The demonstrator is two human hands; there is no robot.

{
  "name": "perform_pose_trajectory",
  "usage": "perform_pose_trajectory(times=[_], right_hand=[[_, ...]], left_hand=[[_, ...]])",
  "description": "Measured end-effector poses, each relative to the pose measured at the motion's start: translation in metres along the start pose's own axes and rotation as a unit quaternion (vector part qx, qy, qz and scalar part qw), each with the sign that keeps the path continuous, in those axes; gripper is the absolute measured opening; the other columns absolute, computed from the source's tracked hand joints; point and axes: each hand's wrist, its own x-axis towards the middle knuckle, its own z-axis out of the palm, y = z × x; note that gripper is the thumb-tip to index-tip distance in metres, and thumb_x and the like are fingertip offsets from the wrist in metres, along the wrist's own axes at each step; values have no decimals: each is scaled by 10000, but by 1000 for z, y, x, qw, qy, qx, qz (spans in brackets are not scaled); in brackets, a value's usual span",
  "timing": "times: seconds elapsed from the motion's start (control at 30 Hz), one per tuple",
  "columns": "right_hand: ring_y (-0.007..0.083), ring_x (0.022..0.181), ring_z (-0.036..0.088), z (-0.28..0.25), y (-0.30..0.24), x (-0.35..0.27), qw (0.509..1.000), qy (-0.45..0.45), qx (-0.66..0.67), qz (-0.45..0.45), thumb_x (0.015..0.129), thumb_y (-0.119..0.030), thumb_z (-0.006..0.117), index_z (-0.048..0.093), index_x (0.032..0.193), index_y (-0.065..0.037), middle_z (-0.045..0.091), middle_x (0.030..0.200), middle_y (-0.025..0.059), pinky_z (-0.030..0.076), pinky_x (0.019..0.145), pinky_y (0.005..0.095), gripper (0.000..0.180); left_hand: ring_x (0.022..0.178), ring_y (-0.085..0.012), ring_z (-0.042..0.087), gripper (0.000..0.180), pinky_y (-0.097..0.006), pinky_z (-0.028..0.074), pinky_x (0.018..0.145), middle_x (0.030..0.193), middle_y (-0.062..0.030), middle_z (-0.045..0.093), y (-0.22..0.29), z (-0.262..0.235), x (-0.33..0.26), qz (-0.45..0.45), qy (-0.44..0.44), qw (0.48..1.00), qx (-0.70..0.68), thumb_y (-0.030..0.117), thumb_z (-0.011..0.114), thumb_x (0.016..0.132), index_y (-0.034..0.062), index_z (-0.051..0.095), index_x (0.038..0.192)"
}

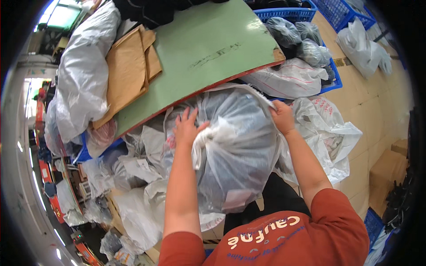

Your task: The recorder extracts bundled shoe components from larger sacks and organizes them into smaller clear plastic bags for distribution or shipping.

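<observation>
A large, full, see-through plastic bag [239, 155], knotted at its top [217, 133], bulges in front of me with dark contents. A white woven sack [249, 88] shows its rim along the bag's far side. Fingers of my right hand [282, 118] are closed on that rim at the bag's right. My left hand [188, 127] rests at the bag's left with its fingers spread, beside the knot. What fills the bag is too blurred by the plastic to name.
A green tabletop [199, 48] with a red edge lies just beyond the bag, holding brown paper [128, 71]. Another white sack [328, 137] lies crumpled on the tiled floor at right. Blue crates [286, 14] stand behind; several white bags [137, 213] crowd the left.
</observation>
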Motion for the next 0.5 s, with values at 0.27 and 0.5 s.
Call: perform_pose_trajectory(times=[0.27, 0.5], right_hand=[[358, 804, 518, -36, 25, -107, 957, -90, -213, 172, 669, -184, 620, 557, 876, -38, 520, 874, 200, 427, 712, 398, 261], [422, 748, 522, 0, 6, -123, 963, -29, -67, 258, 813, -202, 472, 504, 828, 24, 549, 756, 252, 407, 657, 436, 229]], left_hand=[[1026, -206, 505, 371, -310, 368, 891, 1154, -132, 527, -30, -73, -75, 25, 171, 876, -450, 121, 571, 799, -9, 510, 1140], [1156, -270, 373, 677, -320, 255, 985, 1279, -169, 369, -59, 55, -241, -247, 41, 800, -545, 146, 639, 712, -13, 306, 1280]])
